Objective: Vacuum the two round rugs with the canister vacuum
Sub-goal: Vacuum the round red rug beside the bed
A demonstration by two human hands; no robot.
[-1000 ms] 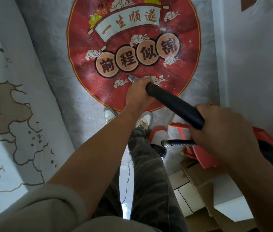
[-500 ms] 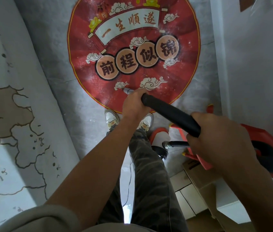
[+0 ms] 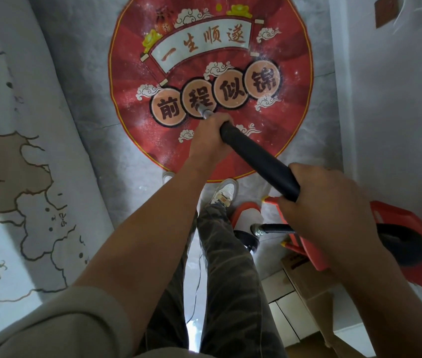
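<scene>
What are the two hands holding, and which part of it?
Both hold the vacuum's black wand. The left hand grips its lower end, just behind the metal tip that points at the red rug. The right hand grips its upper end.

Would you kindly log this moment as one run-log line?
left hand: grips wand near metal tip | right hand: grips wand rear | metal tip: over red round rug | canister vacuum: floor, right

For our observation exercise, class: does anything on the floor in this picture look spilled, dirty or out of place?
Yes: white specks, like dust or powder, are scattered over the red round rug, thickest by the banner's right end and around the four character discs. The vacuum wand points at those discs.
</scene>
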